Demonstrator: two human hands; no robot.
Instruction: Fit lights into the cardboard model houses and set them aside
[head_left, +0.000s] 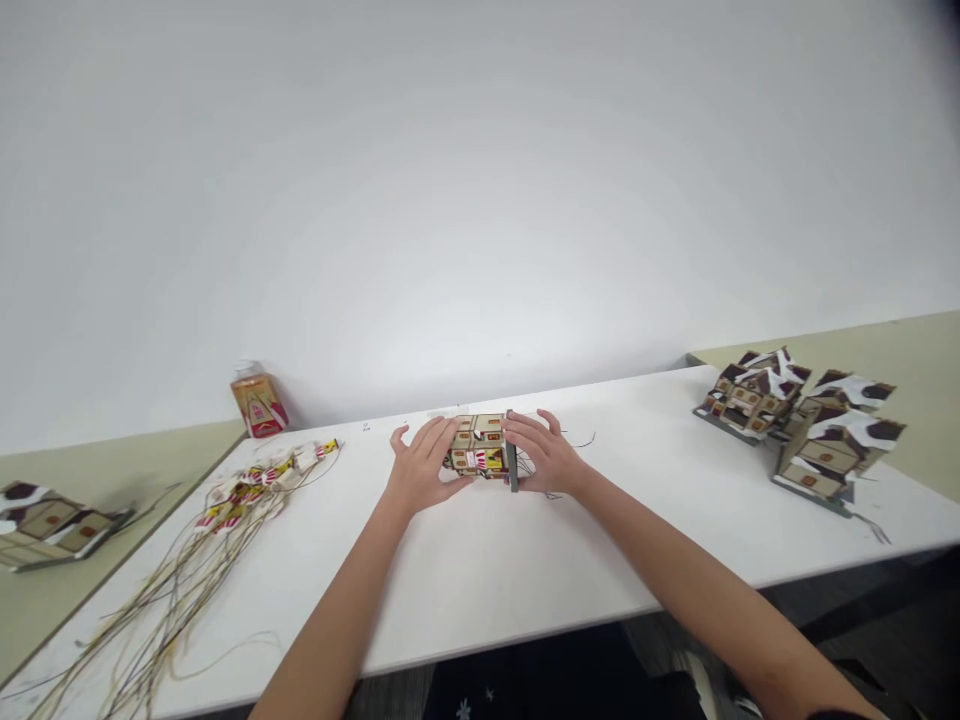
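Observation:
A small model house (480, 445) lies on its side at the middle of the white table, its grey base (512, 452) facing right. My left hand (426, 468) is closed around its roof end, which the fingers mostly hide. On the other end, my right hand (546, 455) grips by the base, with fingers over the upper edge and the thumb below. Thin dark wires (581, 440) stick out past my right hand onto the table. Red, white and yellow details show on the wall between my hands.
Several snow-roofed model houses (757, 395) stand at the right. A bundle of small striped pieces with long wires (247, 490) lies at the left. Behind it stands an orange pump bottle (259, 402) near the wall. Another model house (52, 525) sits at the far left.

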